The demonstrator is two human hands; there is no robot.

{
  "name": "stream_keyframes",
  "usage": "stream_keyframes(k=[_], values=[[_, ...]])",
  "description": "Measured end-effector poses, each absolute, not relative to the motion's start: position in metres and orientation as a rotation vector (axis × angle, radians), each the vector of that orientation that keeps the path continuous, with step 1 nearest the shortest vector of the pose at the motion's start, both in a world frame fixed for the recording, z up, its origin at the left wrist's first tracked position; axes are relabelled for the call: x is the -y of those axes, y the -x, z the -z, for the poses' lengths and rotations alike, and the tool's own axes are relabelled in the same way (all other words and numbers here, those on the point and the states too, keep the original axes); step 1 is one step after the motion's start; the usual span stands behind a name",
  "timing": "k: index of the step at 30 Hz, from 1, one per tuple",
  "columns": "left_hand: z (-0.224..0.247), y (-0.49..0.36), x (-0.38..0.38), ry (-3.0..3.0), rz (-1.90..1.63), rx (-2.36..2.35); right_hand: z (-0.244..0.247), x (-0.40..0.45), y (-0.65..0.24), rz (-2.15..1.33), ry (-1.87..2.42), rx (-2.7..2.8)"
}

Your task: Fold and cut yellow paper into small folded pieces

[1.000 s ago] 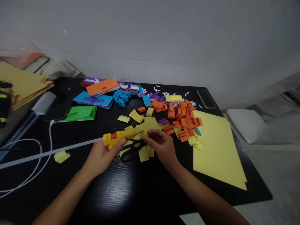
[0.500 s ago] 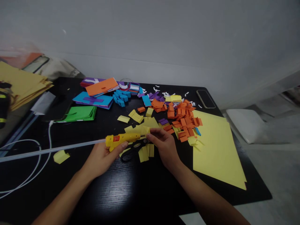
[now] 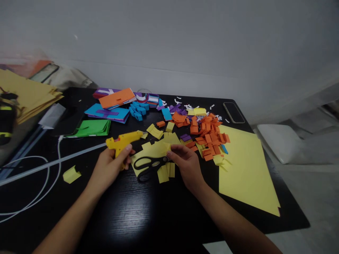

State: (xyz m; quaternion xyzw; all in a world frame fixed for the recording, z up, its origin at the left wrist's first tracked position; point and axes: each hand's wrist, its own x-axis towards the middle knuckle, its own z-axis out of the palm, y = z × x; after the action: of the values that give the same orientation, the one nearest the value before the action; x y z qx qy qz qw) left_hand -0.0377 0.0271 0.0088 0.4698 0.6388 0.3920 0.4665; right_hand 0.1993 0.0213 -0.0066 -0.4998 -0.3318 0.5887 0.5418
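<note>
My left hand [image 3: 109,164] is closed round the handle of a yellow glue gun [image 3: 127,138], its nozzle pointing right. A long translucent glue stick [image 3: 82,152] sticks out of the gun's back end to the left. Between the thumb and fingers of my right hand [image 3: 185,165] is a small yellow paper piece [image 3: 167,147], partly hidden by the fingers. Black-handled scissors [image 3: 149,164] lie between my hands on cut yellow paper [image 3: 156,149], their blades hidden near my right hand. Yellow paper strips [image 3: 163,173] lie just below.
Folded orange paper pieces [image 3: 209,132] are heaped to the right, beside large yellow sheets [image 3: 243,165]. A phone [image 3: 233,112] lies at the back right. Blue [image 3: 108,112] and green paper stacks [image 3: 94,127] stand at the back left. A white cable [image 3: 58,158] loops across the left side.
My left hand has drawn the glue gun leftward and slightly up, away from the yellow paper piece, uncovering the scissors' handles. My right hand keeps hold of the piece in nearly the same place.
</note>
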Motion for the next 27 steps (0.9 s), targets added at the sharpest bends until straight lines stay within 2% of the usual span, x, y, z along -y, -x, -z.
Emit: stream_keyframes(k=[4, 8, 13, 18, 24, 27], values=[[-0.005, 0.045, -0.041, -0.764, -1.229, -1.462, 0.005, -0.021, -0.198, -1.427, 1.175, 0.785], [-0.010, 0.043, -0.048, -0.501, -1.220, -1.407, 0.008, -0.020, -0.197, -1.459, 1.126, 0.765], [-0.015, 0.042, -0.045, -0.498, -1.229, -1.366, 0.009, -0.019, -0.197, -1.444, 1.154, 0.798], [-0.005, 0.049, -0.041, -0.720, -1.106, -1.624, 0.006, -0.018, -0.197, -1.449, 1.199, 0.819], [0.001, 0.055, -0.034, -1.408, -1.001, -1.969, 0.004, -0.015, -0.195, -1.458, 1.219, 0.843], [-0.003, 0.041, -0.024, -1.625, -1.040, -1.834, 0.004, -0.012, -0.193, -1.451, 1.229, 0.892]])
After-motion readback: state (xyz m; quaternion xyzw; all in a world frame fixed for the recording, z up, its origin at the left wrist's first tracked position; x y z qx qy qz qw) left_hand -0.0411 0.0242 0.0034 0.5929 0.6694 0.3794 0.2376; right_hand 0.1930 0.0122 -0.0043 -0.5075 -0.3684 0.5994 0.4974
